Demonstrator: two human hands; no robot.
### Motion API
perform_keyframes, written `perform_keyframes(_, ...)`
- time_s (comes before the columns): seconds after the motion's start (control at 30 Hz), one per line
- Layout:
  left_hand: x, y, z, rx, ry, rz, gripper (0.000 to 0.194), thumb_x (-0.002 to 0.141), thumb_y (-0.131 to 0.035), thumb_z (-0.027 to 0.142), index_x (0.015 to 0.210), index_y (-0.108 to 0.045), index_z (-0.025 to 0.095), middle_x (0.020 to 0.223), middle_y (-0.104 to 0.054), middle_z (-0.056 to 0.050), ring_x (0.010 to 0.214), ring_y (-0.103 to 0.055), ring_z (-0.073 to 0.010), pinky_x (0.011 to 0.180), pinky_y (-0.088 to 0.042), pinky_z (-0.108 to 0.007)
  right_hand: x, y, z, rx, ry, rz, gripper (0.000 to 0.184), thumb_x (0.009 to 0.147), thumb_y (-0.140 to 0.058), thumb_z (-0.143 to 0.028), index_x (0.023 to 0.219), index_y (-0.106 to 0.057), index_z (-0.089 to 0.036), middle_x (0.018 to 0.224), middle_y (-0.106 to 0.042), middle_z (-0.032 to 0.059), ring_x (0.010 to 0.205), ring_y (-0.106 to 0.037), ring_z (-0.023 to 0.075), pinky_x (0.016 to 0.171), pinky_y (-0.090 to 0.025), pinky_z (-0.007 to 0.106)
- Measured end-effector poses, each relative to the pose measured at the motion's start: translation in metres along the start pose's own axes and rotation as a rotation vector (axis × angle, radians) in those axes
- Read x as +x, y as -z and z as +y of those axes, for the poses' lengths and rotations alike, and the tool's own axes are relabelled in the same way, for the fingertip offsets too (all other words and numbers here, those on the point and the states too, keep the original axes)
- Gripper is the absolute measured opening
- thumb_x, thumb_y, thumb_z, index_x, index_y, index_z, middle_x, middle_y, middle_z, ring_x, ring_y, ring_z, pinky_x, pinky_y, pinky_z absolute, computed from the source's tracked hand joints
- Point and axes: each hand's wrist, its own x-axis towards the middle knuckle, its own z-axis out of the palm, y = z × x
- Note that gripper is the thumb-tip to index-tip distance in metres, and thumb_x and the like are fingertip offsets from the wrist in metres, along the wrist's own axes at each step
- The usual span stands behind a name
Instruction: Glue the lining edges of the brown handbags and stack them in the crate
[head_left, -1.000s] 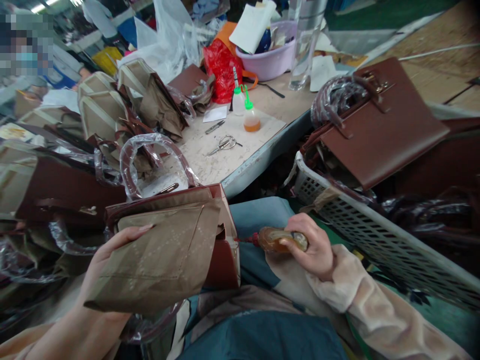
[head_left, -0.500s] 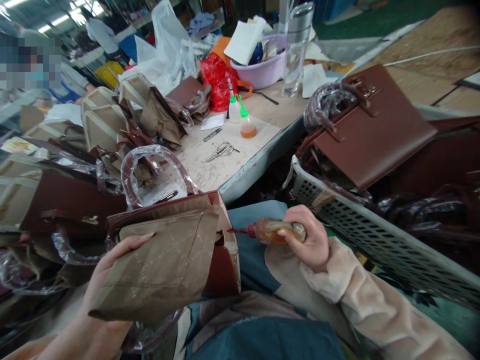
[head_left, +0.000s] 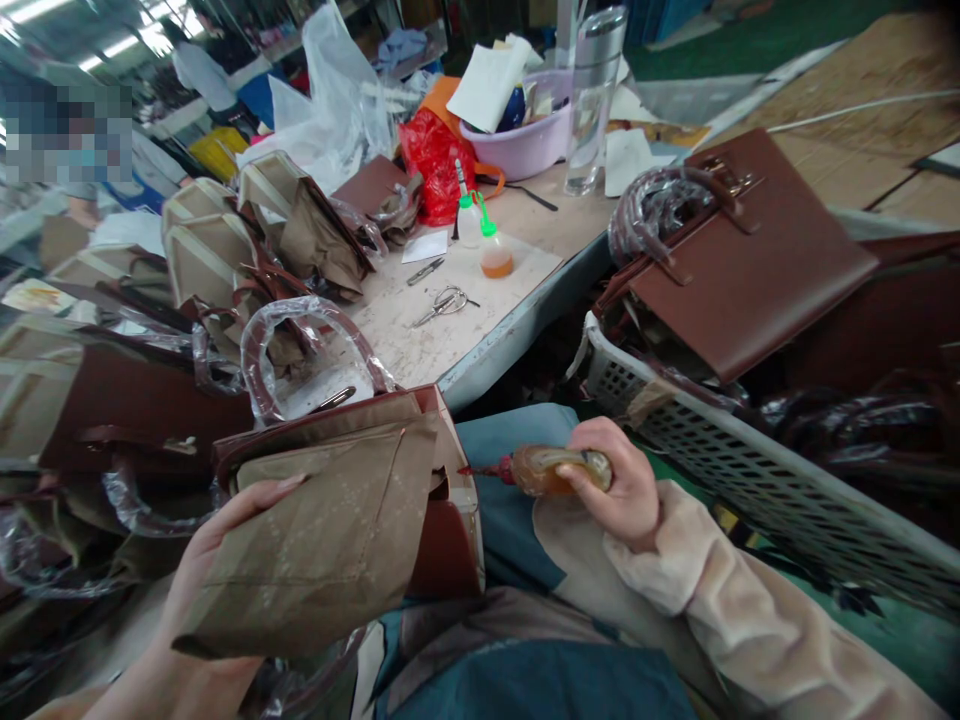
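Note:
In the head view a brown handbag [head_left: 450,550] rests on my lap, its tan lining [head_left: 322,530] pulled out over the side. My left hand [head_left: 217,560] grips that lining, thumb on top and the other fingers hidden beneath. A plastic-wrapped handle [head_left: 259,350] stands up at the bag's far side. My right hand [head_left: 619,480] is closed around a squeeze bottle of amber glue [head_left: 547,470]. Its red nozzle points left, with the tip at the bag's pale edge; whether it touches I cannot tell.
On the table [head_left: 405,340] lie small scissors [head_left: 442,305], a thin metal tool [head_left: 425,271] and green-capped bottles [head_left: 496,255]. More handbags [head_left: 142,410] crowd the left. A white crate [head_left: 697,450] with brown bags stands right. A purple basin [head_left: 525,150] and clear bottle [head_left: 596,110] sit behind.
The lining and my left hand have shifted slightly down. The glue bottle's nozzle has dipped a little, still beside the bag's edge. Both grips stay the same.

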Motion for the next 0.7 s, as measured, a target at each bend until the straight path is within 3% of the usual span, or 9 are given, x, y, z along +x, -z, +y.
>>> perform_keyframes(0.1, -0.009, -0.005, 0.001, 0.023, 0.068, 0.059, 0.02, 0.066, -0.07, 0.013, 0.05, -0.064, 0.024, 0.049, -0.064, -0.004, 0.036, -0.058, -0.0168, 0.03, -0.049, -0.022, -0.013, 0.001, -0.002, -0.006, -0.036, -0.057, 0.008, 0.085, -0.067, -0.025, 0.089, -0.062, -0.022, 0.077, -0.062, 0.0031, 0.074, -0.059, 0.0192, 0.064, -0.05, 0.032)
perform_keyframes(0.2, -0.019, -0.01, 0.001, 0.017, 0.012, 0.0, 0.02, 0.069, -0.069, 0.016, 0.051, -0.065, 0.026, 0.049, -0.064, -0.002, 0.037, -0.058, -0.015, 0.033, -0.05, -0.02, -0.014, 0.002, -0.004, -0.013, -0.043, -0.064, 0.008, 0.085, -0.067, -0.026, 0.088, -0.062, -0.022, 0.076, -0.062, 0.003, 0.073, -0.059, 0.0192, 0.063, -0.05, 0.032)
perform_keyframes(0.3, -0.019, -0.01, 0.001, 0.021, 0.03, 0.014, 0.019, 0.068, -0.068, 0.016, 0.051, -0.065, 0.024, 0.049, -0.064, -0.002, 0.037, -0.058, -0.0143, 0.033, -0.049, -0.019, -0.002, 0.002, -0.007, -0.018, -0.008, -0.027, 0.009, 0.084, -0.068, -0.024, 0.089, -0.061, -0.022, 0.077, -0.062, 0.0031, 0.074, -0.059, 0.0193, 0.064, -0.05, 0.032)
perform_keyframes(0.4, -0.008, -0.005, 0.001, 0.008, 0.058, 0.06, 0.015, 0.057, -0.072, 0.01, 0.049, -0.066, 0.02, 0.049, -0.065, -0.001, 0.038, -0.059, -0.0127, 0.037, -0.05, -0.015, 0.017, 0.002, -0.01, -0.009, 0.038, 0.029, 0.009, 0.084, -0.067, -0.024, 0.09, -0.062, -0.022, 0.077, -0.062, 0.0032, 0.074, -0.059, 0.0195, 0.063, -0.05, 0.033)
perform_keyframes(0.53, 0.004, 0.002, 0.001, 0.0, 0.059, 0.023, 0.013, 0.043, -0.074, 0.008, 0.046, -0.066, 0.018, 0.048, -0.066, -0.001, 0.039, -0.059, -0.0127, 0.039, -0.05, -0.014, 0.041, 0.002, -0.015, -0.009, 0.089, 0.096, 0.01, 0.083, -0.067, -0.024, 0.091, -0.061, -0.023, 0.078, -0.062, 0.0036, 0.075, -0.059, 0.0204, 0.065, -0.05, 0.035)
perform_keyframes(0.7, -0.011, -0.006, 0.005, 0.017, 0.12, 0.031, 0.01, 0.043, -0.071, 0.011, 0.041, -0.064, 0.018, 0.045, -0.063, -0.003, 0.036, -0.058, -0.016, 0.033, -0.049, -0.019, 0.055, 0.002, -0.019, 0.016, 0.121, 0.14, 0.013, 0.082, -0.069, -0.023, 0.092, -0.06, -0.022, 0.08, -0.061, 0.004, 0.077, -0.058, 0.0203, 0.067, -0.049, 0.036)
